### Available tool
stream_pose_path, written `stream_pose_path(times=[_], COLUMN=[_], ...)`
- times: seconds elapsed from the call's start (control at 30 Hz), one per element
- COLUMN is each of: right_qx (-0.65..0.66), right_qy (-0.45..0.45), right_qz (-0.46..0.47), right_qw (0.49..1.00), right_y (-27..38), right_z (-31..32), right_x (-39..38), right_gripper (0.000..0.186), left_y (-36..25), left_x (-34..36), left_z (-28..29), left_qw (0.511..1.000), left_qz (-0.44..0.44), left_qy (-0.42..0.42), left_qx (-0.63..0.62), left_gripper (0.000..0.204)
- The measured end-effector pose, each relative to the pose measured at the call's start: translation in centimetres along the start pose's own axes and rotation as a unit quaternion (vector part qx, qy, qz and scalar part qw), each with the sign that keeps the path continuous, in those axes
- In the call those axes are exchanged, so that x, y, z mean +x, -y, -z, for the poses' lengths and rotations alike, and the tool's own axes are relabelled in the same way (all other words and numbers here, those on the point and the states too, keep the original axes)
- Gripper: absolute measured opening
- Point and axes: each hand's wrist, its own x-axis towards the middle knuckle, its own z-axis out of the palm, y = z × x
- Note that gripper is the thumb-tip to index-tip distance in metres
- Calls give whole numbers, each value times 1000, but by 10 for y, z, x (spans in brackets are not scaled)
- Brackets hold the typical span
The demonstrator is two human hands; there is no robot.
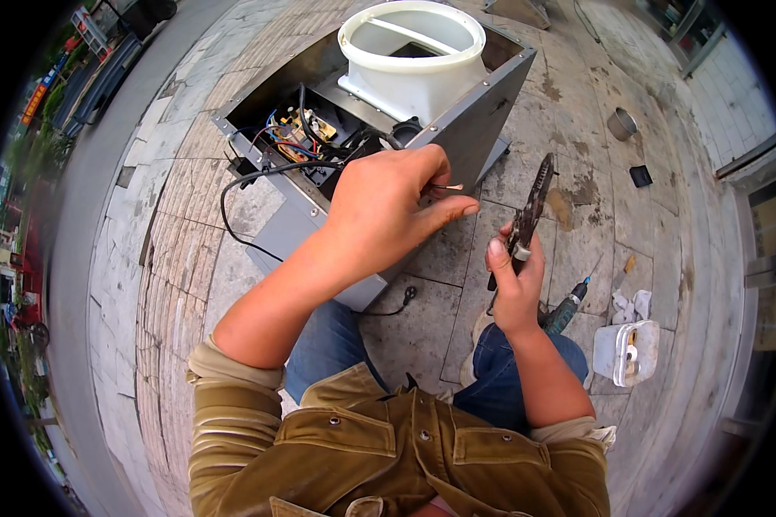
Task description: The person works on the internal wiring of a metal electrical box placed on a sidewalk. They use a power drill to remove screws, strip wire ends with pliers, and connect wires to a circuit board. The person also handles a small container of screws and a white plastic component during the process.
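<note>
My left hand (388, 202) is closed in a pinch over the near edge of an open metal housing (483, 116), which looks like a range hood. Between its thumb and forefinger is a thin wire (447, 187) with a light, bare-looking end. Raised to the right of the housing, my right hand (517, 293) grips dark, worn pliers (533, 202) with a toothed edge pointing up. The pliers are apart from the wire. Inside the housing, coloured wires (289, 142) run around a circuit board (306, 133). A white plastic duct collar (414, 65) tops the housing.
A black power cord (224, 207) loops off the housing's left side; a plug (409, 295) lies near my legs. On the paving at right are a cordless drill (567, 308), a white plastic tub (614, 355), a metal cup (622, 124) and a small black piece (640, 176).
</note>
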Motion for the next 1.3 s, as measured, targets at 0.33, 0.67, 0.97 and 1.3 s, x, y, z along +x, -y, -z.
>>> stream_pose_path(times=[0.33,0.67,0.97,1.3], right_qx=[306,248,196,188], right_qy=[136,176,252,270], right_qz=[-194,-187,-133,-188], right_qw=[922,934,939,925], right_y=[-9,-14,9,12], right_z=[8,8,4,-3], right_x=[-5,-8,-18,-22], right_gripper=[32,38,40,42], left_y=[9,14,7,3], left_x=[9,21,7,-3], left_z=[33,60,26,3], left_qw=[984,946,992,981], left_qz=[-124,-188,33,104], left_qy=[118,160,102,20], left_qx=[53,211,-71,-160], left_gripper=[32,20,14,8])
